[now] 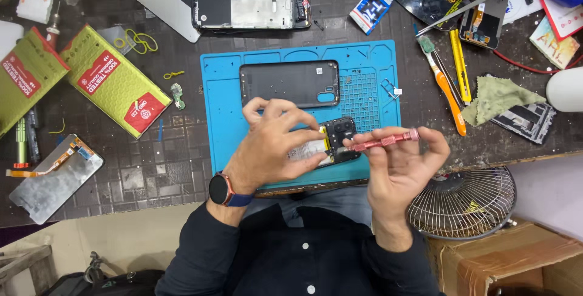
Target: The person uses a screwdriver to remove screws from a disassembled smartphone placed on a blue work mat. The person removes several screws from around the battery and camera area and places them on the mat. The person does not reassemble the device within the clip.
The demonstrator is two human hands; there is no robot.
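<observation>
My left hand [273, 144] rests on an opened phone body [333, 143] lying on the blue work mat [376, 65], holding it down with fingers spread over it. My right hand [398, 165] grips a pink-red screwdriver [385, 142] held nearly level, its tip pointing left at the phone's camera end. A dark phone back cover [289, 82] lies on the mat just beyond my hands.
A phone frame [252, 5] and a screen panel [159, 1] lie at the back. Yellow-green padded envelopes [115, 80] and a display with flex cable [54, 177] sit left. A glue tube [373, 1], orange-handled brush [446, 86], green cloth [501, 96] and wire fan [461, 202] are right.
</observation>
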